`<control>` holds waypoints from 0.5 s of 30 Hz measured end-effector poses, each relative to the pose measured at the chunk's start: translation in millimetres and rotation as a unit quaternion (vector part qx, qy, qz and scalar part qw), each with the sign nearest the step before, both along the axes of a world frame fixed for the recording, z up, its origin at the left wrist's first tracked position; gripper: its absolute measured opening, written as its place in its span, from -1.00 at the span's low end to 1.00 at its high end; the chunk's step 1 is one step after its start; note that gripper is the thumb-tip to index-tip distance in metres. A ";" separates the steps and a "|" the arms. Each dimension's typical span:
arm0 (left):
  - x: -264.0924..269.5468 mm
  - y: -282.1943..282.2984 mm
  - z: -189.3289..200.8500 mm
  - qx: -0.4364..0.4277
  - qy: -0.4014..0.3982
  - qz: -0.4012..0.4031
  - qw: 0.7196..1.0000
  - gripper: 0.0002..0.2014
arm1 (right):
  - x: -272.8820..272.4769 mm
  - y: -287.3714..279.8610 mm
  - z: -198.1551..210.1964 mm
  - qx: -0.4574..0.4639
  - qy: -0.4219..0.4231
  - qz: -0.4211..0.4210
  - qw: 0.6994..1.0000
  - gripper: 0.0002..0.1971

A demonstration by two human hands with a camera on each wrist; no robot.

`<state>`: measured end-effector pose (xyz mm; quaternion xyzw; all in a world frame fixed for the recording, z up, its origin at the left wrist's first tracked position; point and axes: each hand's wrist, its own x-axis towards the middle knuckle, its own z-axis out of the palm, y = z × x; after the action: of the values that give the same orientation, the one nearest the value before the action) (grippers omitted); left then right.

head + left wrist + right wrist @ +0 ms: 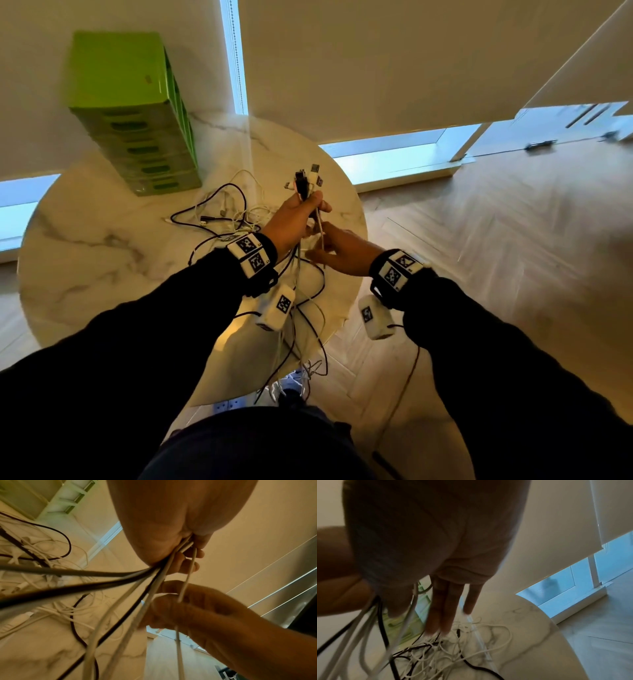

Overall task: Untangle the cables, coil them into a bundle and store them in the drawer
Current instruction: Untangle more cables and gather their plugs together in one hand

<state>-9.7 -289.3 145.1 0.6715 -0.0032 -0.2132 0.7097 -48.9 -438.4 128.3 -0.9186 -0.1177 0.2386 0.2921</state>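
My left hand [310,207] is raised over the round marble table [85,240] and grips a bunch of black and white cables just below their plugs [306,178], which stick up out of the fist. From the fist [173,553] the cables fan down. Just below, my right hand [322,245] pinches one thin white cable [186,577] between thumb and forefinger, while its other fingers [445,609] point straight down. A loose tangle of cables [226,216] lies on the table to the left of both hands. The green drawer unit [137,113] stands at the table's far left, all drawers closed.
Several cable strands [308,342] hang over the table's near edge toward the floor. A wall with roller blinds [376,68] stands behind the table. Wooden floor [513,222] lies to the right.
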 end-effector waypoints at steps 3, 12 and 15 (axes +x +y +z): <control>7.0 9.4 -5.0 0.035 -0.012 0.010 0.999 -0.63 | -1.3 -2.8 7.1 0.030 0.001 -0.048 0.998 -0.79; 26.0 42.4 -18.9 -0.064 0.020 0.088 0.994 -0.64 | -13.9 -80.4 -25.0 -0.369 0.155 -0.038 0.916 -0.46; 22.5 38.9 -16.7 -0.074 0.013 0.054 0.996 -0.64 | -1.8 -65.0 -19.5 -0.236 0.083 -0.096 0.964 0.04</control>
<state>12.8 -250.4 128.4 0.6131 0.0265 -0.1828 0.7681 -50.7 -503.4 108.8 -0.9453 0.0550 0.3063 0.0978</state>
